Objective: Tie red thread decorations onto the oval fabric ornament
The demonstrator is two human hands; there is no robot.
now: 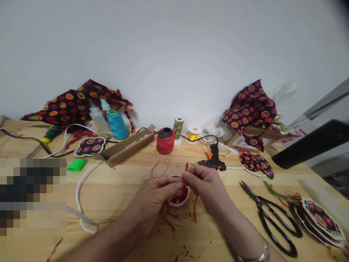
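My left hand and my right hand meet at the middle of the table, thumbs and forefingers pinched close together on red cord. A knotted end of the red cord sticks up above my right fingertips. Loose red strands hang below both hands. Just beneath my fingers lies a round ornament with a pale rim and dark red patterned fabric, partly covered by my left hand. Thin red thread curls on the wood behind it.
Black-handled scissors lie at right, beside a stack of fabric ornaments. Behind stand a red thread spool, a glue gun, a long cardboard box and a teal thread cone. A white cable loops at left.
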